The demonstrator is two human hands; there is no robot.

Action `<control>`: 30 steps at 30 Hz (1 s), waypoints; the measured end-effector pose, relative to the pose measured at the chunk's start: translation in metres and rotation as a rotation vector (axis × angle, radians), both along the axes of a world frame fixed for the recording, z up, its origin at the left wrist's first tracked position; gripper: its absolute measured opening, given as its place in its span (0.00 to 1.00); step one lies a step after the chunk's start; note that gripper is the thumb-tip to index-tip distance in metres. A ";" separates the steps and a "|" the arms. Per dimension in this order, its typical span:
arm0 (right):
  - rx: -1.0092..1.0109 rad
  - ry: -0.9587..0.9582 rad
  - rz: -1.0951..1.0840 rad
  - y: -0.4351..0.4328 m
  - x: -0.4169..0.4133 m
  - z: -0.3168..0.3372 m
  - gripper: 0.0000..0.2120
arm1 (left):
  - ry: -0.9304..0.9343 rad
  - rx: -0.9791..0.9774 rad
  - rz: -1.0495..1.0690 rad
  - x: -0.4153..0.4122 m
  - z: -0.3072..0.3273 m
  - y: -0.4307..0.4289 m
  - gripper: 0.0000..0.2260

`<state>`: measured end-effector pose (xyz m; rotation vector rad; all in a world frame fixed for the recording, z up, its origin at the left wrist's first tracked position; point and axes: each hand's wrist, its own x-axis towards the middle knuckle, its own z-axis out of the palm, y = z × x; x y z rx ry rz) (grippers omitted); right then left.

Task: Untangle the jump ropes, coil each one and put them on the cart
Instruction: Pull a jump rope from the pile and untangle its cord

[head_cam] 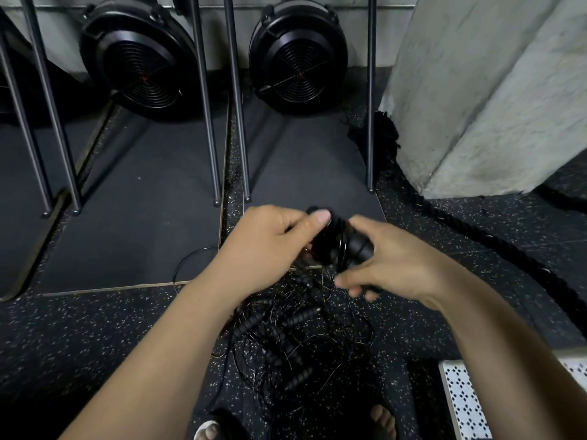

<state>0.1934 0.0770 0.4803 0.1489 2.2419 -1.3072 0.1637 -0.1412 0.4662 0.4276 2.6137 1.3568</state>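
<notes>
Both hands were raised over the floor (95,328) at the middle of the view. The left hand (263,246) was closed around a black bundle of jump-rope handles and thin cord (330,246), thumb pressed on the bundle's top end. The right hand (390,258) was closed on the same bundle from the 3 o'clock side, its lower fingers curled and blurred, so the exact grip there could not be told. Thin cords hung from the bundle down to a tangled heap of jump ropes (295,347) lying on the speckled floor at 6 o'clock from the hands; several ribbed black handles lay within the heap, and one cord looped out toward 9 o'clock onto a dark mat (133,223). Two bare toes in sandals showed at the bottom edge, just beside the heap. At 12 o'clock two round black fan housings, the left fan (139,58) and the right fan (297,55), stood against the wall, with thin metal legs (205,106) reaching down to the mats. A thick braided rope (495,246) lay along the floor at 3 o'clock, running past the base of a pale concrete pillar (486,90). A white perforated surface (463,404) occupied the 5 o'clock corner; what it belonged to could not be told.
</notes>
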 end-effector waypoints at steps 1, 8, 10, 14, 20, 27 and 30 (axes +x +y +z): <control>-0.005 -0.058 0.075 -0.002 0.003 0.002 0.23 | 0.006 0.044 0.043 -0.001 0.000 -0.001 0.26; -0.167 -0.225 0.416 -0.015 0.017 0.033 0.29 | -0.014 0.187 0.038 -0.002 0.005 -0.007 0.25; -0.216 -0.213 0.432 -0.014 0.018 0.036 0.30 | -0.073 0.292 0.016 -0.004 0.006 -0.010 0.25; -0.342 -0.256 0.444 -0.007 0.022 0.042 0.35 | -0.243 0.384 -0.026 -0.003 0.010 -0.007 0.25; -0.586 -0.145 0.404 -0.002 0.021 0.040 0.31 | -0.334 0.361 0.060 -0.003 -0.022 -0.007 0.30; -0.604 0.106 -0.071 -0.004 0.007 0.031 0.28 | -0.249 0.082 0.046 0.004 -0.012 0.020 0.20; -0.431 0.156 -0.221 -0.001 0.001 0.019 0.26 | -0.223 -0.037 -0.056 0.006 -0.011 0.021 0.24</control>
